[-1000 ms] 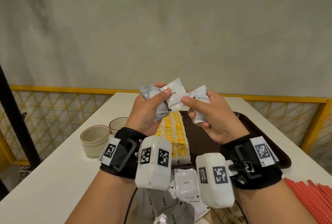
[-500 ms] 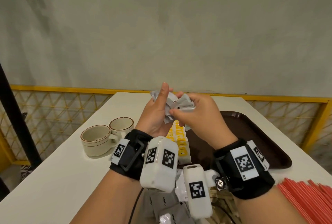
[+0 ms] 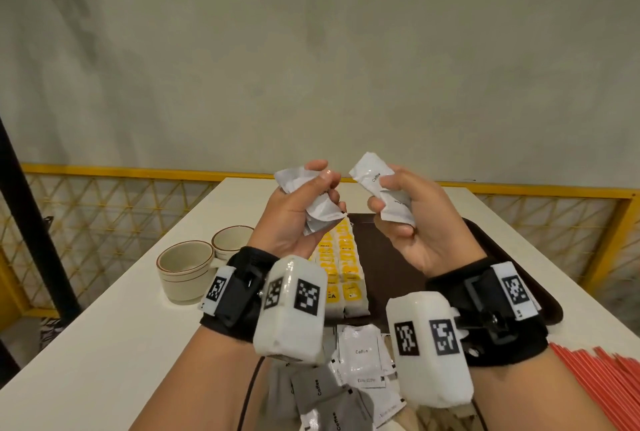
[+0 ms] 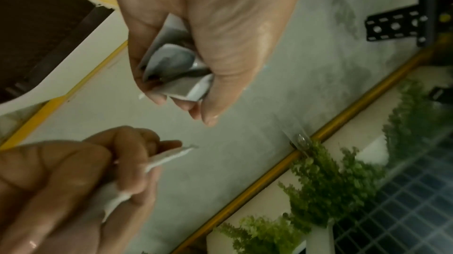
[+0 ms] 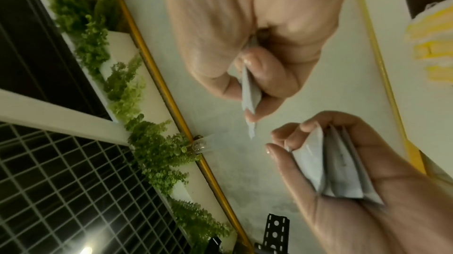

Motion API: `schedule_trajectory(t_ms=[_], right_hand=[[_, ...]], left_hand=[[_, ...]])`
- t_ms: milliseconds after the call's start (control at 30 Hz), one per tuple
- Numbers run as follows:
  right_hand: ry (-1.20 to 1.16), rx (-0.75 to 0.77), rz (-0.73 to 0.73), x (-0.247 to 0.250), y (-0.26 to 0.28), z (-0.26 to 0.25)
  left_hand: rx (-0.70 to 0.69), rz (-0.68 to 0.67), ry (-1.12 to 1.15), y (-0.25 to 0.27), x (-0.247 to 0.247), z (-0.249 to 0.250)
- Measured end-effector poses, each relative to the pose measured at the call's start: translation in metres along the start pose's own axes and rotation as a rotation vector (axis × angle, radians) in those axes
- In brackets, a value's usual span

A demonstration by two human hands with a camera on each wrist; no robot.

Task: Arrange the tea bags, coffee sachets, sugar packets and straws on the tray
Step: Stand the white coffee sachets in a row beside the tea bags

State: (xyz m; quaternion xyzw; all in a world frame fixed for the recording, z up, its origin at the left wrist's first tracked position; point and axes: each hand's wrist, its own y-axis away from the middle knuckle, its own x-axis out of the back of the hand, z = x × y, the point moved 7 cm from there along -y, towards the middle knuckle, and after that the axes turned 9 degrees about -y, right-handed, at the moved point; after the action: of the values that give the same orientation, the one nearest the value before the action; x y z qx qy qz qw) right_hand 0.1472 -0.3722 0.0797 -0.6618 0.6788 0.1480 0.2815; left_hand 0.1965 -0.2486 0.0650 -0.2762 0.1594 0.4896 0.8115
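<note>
White coffee sachets (image 3: pixel 320 204) sit bunched in the left hand's (image 3: pixel 298 219) curled fingers at frame centre, while the right hand (image 3: pixel 412 223) pinches one sachet (image 3: pixel 388 195) just apart from them. Below, tea bags (image 3: pixel 341 268) already line the tray's (image 3: pixel 398 257) left side, its right half bare. Loose sachets (image 3: pixel 360 358) at bottom centre and straws (image 3: pixel 602 382) at lower right still wait, so I judge most remains.

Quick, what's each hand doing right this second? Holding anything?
Left hand: closed around a small bunch of white coffee sachets.
Right hand: pinching a single white coffee sachet, held apart from the left hand's bunch.
</note>
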Motion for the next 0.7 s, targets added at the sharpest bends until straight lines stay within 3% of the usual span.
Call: schedule_trajectory(t_ms=[333, 400, 567, 700], right_hand=[[0.116, 0.131, 0.112, 0.007, -0.001, -0.003], [0.183, 0.17, 0.091, 0.004, 0.001, -0.003], [0.405, 0.433, 0.163, 0.009, 0.002, -0.016], [0.637, 0.509, 0.004, -0.008, 0.003, -0.008]], left_hand=[[-0.083, -0.014, -0.273, 0.003, -0.008, -0.001], [-0.097, 0.028, -0.27, 0.002, -0.005, -0.001], [0.0, 0.149, -0.108, -0.001, 0.007, -0.008], [-0.04, 0.146, -0.088, -0.002, 0.004, -0.009]])
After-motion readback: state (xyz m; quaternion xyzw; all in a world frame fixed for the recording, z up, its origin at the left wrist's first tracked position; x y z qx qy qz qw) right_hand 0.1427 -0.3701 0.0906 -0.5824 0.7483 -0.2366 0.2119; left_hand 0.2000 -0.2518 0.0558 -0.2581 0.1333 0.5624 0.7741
